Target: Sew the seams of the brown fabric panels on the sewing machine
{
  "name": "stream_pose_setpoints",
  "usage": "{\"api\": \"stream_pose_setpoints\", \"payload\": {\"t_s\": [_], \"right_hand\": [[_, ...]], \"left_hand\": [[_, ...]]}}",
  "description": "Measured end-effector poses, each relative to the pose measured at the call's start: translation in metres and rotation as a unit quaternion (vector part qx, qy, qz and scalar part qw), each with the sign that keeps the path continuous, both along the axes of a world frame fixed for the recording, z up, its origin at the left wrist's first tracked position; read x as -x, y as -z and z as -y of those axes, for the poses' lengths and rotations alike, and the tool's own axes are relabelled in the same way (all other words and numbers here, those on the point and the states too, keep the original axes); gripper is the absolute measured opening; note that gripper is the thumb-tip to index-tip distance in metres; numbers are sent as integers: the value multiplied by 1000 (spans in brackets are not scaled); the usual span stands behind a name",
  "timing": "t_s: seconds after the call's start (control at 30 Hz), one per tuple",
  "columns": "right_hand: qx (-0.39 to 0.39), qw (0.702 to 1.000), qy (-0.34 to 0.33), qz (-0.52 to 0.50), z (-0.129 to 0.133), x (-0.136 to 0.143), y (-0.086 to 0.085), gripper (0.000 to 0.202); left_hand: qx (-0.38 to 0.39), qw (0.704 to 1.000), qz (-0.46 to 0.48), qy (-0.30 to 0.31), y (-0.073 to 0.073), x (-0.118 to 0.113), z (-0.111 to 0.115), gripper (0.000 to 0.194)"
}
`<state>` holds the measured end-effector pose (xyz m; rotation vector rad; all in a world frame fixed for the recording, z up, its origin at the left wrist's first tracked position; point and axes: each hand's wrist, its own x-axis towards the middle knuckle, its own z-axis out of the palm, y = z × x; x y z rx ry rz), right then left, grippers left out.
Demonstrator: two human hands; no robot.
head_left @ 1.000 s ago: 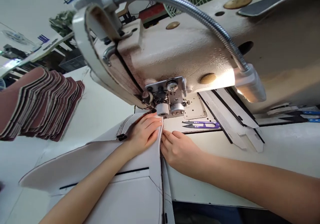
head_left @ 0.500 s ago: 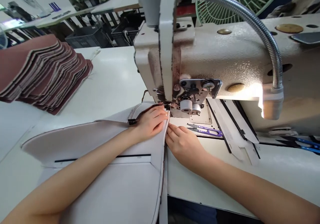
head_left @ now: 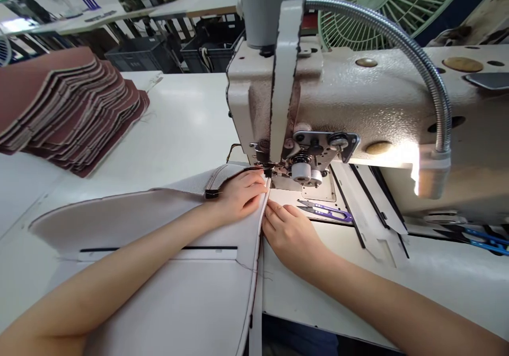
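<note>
A pale grey fabric panel (head_left: 191, 297) with a piped edge lies under the sewing machine (head_left: 262, 80), its far corner at the presser foot (head_left: 269, 171). My left hand (head_left: 243, 194) rests on the panel just before the foot, fingers bent and together over the material near the edge. Close by on the right, my right hand (head_left: 292, 234) pinches the piped edge between thumb and fingers; the fingertips are partly hidden. A folded mesh flap with a dark tab (head_left: 212, 193) stands up beside my left hand. Purple thread snips (head_left: 326, 211) lie beyond my right hand.
Stacked reddish-brown panels (head_left: 67, 112) sit at the left of the white table (head_left: 186, 112). Pale strips with black edging (head_left: 369, 213) and blue-handled scissors (head_left: 477, 238) lie at right. A lit gooseneck lamp (head_left: 433, 173) hangs over the machine; a green fan (head_left: 369, 11) stands behind.
The view has shifted, so the machine sits farther right and slightly lower. Both hands keep nearly the same hold at the presser foot. A loose thread now shows across the panel's right edge.
</note>
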<state>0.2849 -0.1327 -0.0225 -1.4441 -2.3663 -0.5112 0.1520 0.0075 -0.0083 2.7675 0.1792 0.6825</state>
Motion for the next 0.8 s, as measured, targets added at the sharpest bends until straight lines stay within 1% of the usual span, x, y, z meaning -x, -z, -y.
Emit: {"api": "stream_pose_setpoints", "payload": {"t_s": [0.13, 0.23, 0.33, 0.43, 0.57, 0.63, 0.7, 0.77, 0.8], "right_hand": [[27, 999, 15, 11, -3, -4, 0, 28], [46, 998, 29, 11, -2, -4, 1, 28], [51, 999, 11, 7, 5, 1, 1, 28], [45, 999, -3, 5, 10, 5, 1, 27], [37, 999, 4, -2, 5, 2, 0, 25], [36, 999, 13, -3, 1, -1, -1, 25], [33, 999, 23, 1, -1, -4, -1, 24], [35, 999, 26, 7, -2, -5, -1, 25], [38, 999, 26, 11, -1, -5, -1, 25]], "left_hand": [[7, 1000, -18, -17, 0, -3, -5, 22], [22, 998, -48, -41, 0, -5, -9, 18], [46, 993, -80, -80, 1, -6, -11, 10], [68, 986, -102, -116, 4, -9, -15, 7], [73, 979, -133, -134, 4, -19, -27, 8], [61, 977, -154, -134, 0, -24, -32, 10], [40, 973, -177, -140, -8, -25, -32, 14], [24, 970, -201, -136, -19, -18, -20, 17], [25, 970, -211, -118, -25, -11, -9, 18]]}}
